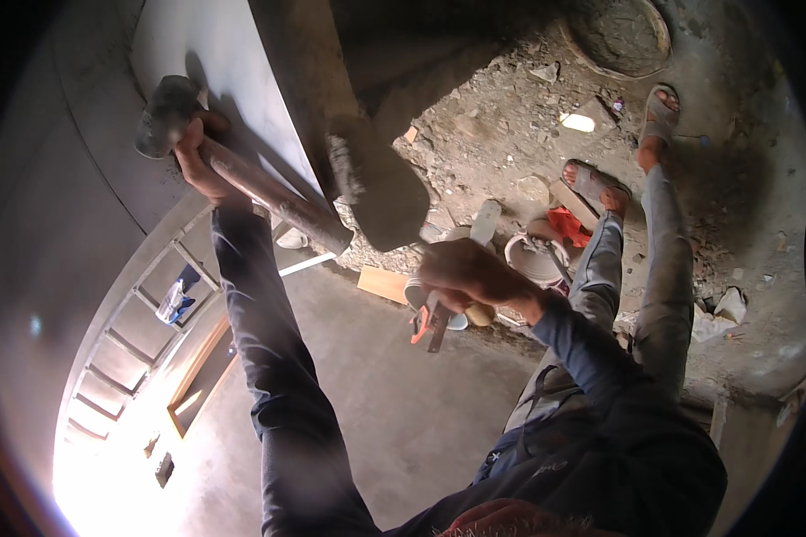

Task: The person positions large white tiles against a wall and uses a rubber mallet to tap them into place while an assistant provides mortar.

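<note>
My left hand reaches up at the far left, its fingers closed round a thick, long brown bar beside a dark, blocky lump at the bar's upper end. The exact kind of this tool is unclear. Next to it stands a pale panel with a dark edge. In the middle, my right hand is a closed fist round the handle of a mortar-smeared trowel. The broad grey blade lies up and left of the fist, close to the panel's lower edge. My fingers hide most of its handle.
Rubble covers the ground ahead, with a round basin at the back right. A bucket and a red scrap lie near my sandalled feet. An orange-handled tool is below my right hand; a ladder stands left.
</note>
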Tool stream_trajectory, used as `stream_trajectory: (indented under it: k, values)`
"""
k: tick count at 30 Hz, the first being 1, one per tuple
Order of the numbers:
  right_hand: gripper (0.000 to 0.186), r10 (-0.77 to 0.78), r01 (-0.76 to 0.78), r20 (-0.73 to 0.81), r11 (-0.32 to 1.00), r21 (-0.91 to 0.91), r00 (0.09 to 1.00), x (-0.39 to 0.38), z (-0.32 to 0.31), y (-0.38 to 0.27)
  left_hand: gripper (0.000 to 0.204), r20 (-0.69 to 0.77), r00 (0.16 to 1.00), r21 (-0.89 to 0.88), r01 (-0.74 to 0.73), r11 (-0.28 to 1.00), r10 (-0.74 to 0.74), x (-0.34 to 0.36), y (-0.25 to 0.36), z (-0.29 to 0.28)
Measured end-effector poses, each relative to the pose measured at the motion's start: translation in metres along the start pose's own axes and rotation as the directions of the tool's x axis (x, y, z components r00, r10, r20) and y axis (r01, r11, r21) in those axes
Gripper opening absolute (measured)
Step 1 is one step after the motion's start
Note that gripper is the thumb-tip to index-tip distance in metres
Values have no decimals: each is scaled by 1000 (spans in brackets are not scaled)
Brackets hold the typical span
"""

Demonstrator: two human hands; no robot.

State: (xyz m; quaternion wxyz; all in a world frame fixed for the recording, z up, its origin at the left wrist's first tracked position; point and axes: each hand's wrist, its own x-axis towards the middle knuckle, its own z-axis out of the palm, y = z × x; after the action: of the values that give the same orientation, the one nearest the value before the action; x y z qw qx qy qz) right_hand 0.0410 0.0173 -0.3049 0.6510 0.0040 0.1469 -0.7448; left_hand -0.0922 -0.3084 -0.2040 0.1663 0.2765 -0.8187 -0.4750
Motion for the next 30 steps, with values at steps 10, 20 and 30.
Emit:
stream_trajectory:
  k: [10,20,30]
  values:
    - [39,-721,-660,-546,165,-733,426,-138,-362,-34,31,-53,998,108,-20,994,25,-4,3,-12]
    - [43,-618,-656,-494,-48,-753,612,-202,-622,-86,24,127,842,428,-523,737,524,6,-45,-67]
    - [62,-509,-646,-791,484,-590,340,-159,-461,-100,33,-32,999,49,-38,998,40,6,-12,-52]
